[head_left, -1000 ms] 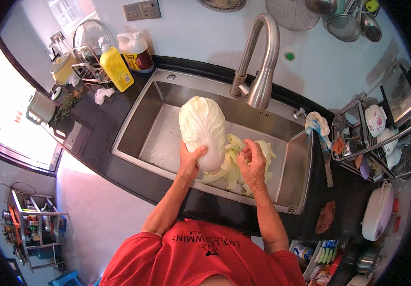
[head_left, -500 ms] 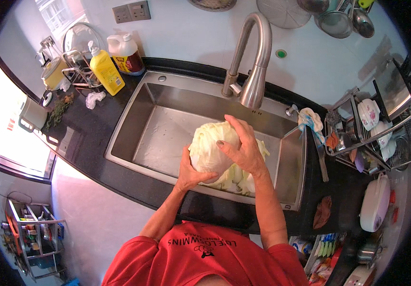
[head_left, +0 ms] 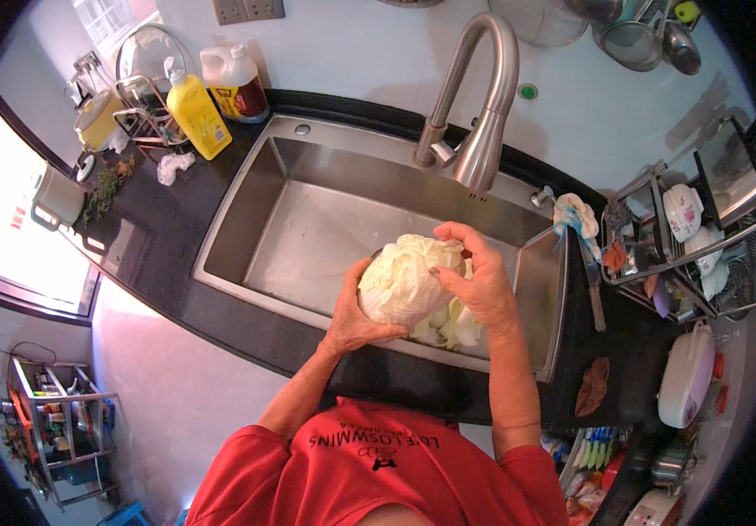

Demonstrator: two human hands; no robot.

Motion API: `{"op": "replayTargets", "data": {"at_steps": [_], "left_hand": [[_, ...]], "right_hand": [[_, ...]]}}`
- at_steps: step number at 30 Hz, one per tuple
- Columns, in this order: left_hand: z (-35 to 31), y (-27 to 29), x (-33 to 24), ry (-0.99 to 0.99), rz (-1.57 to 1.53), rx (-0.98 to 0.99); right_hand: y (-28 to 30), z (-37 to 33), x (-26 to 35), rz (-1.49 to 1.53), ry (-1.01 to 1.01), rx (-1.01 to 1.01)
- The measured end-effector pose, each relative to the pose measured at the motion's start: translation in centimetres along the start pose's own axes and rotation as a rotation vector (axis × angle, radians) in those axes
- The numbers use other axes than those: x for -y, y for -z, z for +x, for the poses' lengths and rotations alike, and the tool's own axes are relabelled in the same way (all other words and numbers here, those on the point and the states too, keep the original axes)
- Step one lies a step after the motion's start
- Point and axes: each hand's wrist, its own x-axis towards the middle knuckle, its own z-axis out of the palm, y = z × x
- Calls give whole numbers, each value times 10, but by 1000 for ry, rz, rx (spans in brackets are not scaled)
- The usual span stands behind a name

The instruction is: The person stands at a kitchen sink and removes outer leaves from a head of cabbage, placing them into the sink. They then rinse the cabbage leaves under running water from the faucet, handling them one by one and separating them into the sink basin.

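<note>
A pale yellow-white Chinese cabbage head (head_left: pixel 406 276) is held up over the front of the steel sink (head_left: pixel 308 237). My left hand (head_left: pixel 356 317) cups it from the left and below, thumb along its near side. At the cabbage's right end, the curved fingers and thumb of my right hand (head_left: pixel 485 285) touch its outer leaves; whether they pinch a single leaf is hard to see. Beneath my hands, loose cabbage leaves (head_left: pixel 455 331) lie in the basin, partly hidden by the cabbage and my right hand.
Behind the sink arches a steel tap (head_left: pixel 481 145). A yellow pump bottle (head_left: pixel 195 114) and a large jug (head_left: pixel 236 86) stand on the black counter to the left. On the right are a dish rack (head_left: pixel 680 237), a knife (head_left: pixel 596 302) and a brown dried leaf (head_left: pixel 592 386).
The cabbage has tilted and shifted slightly right in my hands, showing more of its crinkled leaf side. My right hand has moved a little right and down. The whole view has shifted slightly.
</note>
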Motion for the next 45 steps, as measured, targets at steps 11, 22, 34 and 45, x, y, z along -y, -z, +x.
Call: {"op": "replayTargets", "data": {"at_steps": [11, 22, 34, 45], "left_hand": [[-13, 6, 2, 300, -128, 117], [-13, 6, 6, 543, -333, 96], [-16, 15, 38, 642, -666, 107], [-13, 16, 38, 580, -1027, 215]], "right_hand": [[21, -8, -17, 152, -85, 154], [23, 1, -15, -181, -78, 344], [23, -11, -54, 347, -297, 492], [1, -10, -33, 182, -130, 424]]}}
